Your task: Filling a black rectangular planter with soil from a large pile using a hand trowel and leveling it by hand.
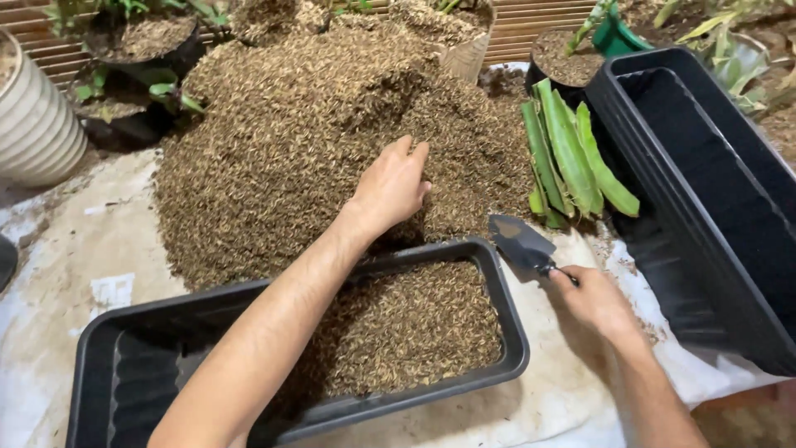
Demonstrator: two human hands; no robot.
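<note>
**A:** Where are the 2 hands?

**B:** The left hand (391,184) reaches far across the near planter (124,365) and lies flat on the big heap of husky potting mix (290,124), fingers loose and spread a little, palm down, gripping nothing. The right hand (590,297) is on the right, clenched around the handle of a small trowel (521,244).

**A:** How does the trowel sit?

**B:** Its dark blade points far and left, hovering just beside the far right corner of the near planter, over the pale sheet (75,249) that covers the floor. I can't tell whether the blade touches the rim.

**A:** And the planter?

**B:** It's a long black trough, lying at a slant in the near middle. The right part holds a layer of the same mix; the left end shows bare black bottom. The left forearm crosses over it.

**A:** What else is around?

**B:** A second, larger black planter (705,166) stands on the right, with no mix visible in it. Between it and the heap lies a bundle of green cuttings (572,153), thick and strap-shaped, touching the edge of the heap. Far left there's a ribbed pale pot (33,124) and a black pot (145,41) with small plants. A green watering can (618,35) shows at the far right.
</note>
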